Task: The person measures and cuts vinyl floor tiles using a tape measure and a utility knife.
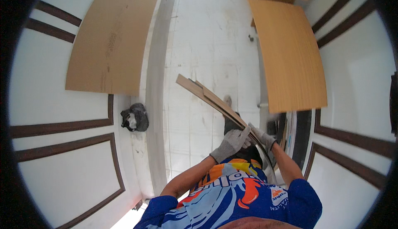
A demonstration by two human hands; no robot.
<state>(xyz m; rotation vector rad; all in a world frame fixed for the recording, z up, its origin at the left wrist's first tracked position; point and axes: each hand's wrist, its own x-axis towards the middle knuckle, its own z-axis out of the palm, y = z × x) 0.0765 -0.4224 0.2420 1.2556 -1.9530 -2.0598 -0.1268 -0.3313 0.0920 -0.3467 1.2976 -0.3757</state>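
A bundle of several long, thin wood strips (212, 101) slants across in front of my body, its far end up to the left and its near end low by my right side. Grey knit gloves cover both hands. My left hand (233, 142) is closed around the bundle from the left. On its other side my right hand (263, 137) grips the same strips, close beside the left. The strips lie against one another with their ends uneven. Some of my fingers are hidden behind the wood.
A large brown board (114, 38) leans at the left wall, and a wood-grain panel (290, 57) stands at the right. A black plastic bag (136, 117) sits beside the left wall. More boards (289, 133) stand upright by my right arm. Pale floor tiles (203, 38) run ahead.
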